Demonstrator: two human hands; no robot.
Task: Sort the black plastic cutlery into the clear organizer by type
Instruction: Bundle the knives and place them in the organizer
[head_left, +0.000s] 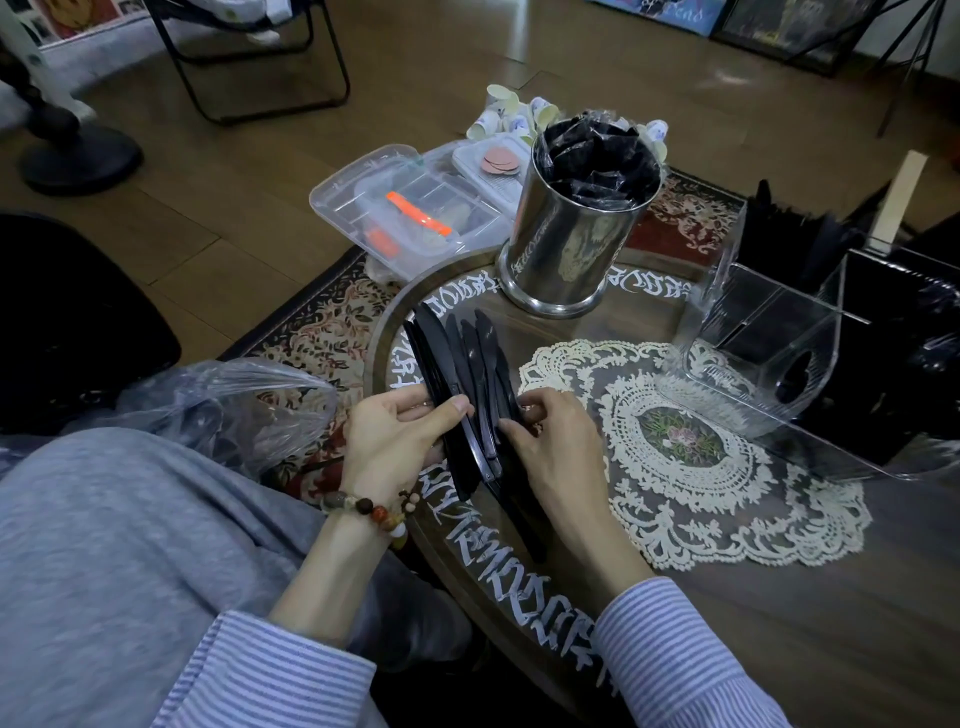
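Several black plastic knives (465, 358) lie in a fanned bundle over the left edge of the round table, blades pointing away from me. My left hand (397, 434) grips the bundle from the left, thumb laid across the handles. My right hand (550, 441) pinches the handles from the right with curled fingers. The clear organizer (753, 332) stands at the right of the table, with black cutlery standing in its far compartments. A steel canister (569, 244) behind the knives holds more wrapped black cutlery.
A lace doily (691, 499) lies in the table's middle. A clear plastic bag (228, 405) rests on my lap at left. Clear boxes (405, 208) and paper cups (514, 114) lie on the floor beyond the table.
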